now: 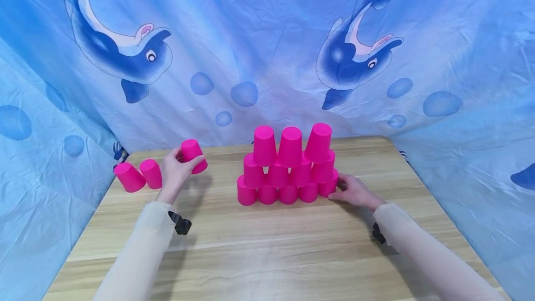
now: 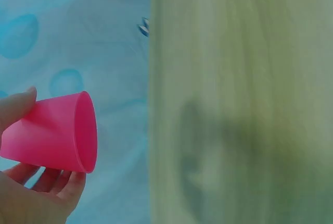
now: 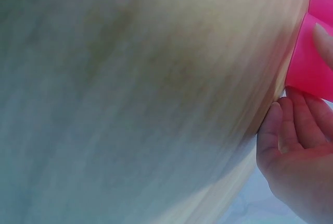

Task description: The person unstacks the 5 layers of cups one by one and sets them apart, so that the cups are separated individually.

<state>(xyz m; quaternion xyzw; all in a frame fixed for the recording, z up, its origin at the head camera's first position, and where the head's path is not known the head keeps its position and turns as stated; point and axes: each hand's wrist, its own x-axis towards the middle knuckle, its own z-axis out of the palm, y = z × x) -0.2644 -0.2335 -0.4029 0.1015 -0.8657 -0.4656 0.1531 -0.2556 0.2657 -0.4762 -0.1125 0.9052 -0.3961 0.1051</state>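
A pyramid of several upturned pink cups point(image 1: 288, 166) stands on the wooden table point(image 1: 267, 245), three cups along its top row. My left hand point(image 1: 175, 171) grips a single pink cup point(image 1: 193, 154) lifted above the table's left part; in the left wrist view the held cup point(image 2: 52, 133) lies tilted between thumb and fingers point(image 2: 52, 182). My right hand point(image 1: 353, 190) rests on the table and touches the bottom right cup point(image 1: 328, 187) of the pyramid; the right wrist view shows its fingers point(image 3: 291, 130) against that pink cup point(image 3: 312, 57).
Two more upturned pink cups point(image 1: 140, 175) stand near the table's left edge. A blue dolphin-print cloth point(image 1: 267, 50) hangs behind and around the table. Bare wood stretches in front of the pyramid.
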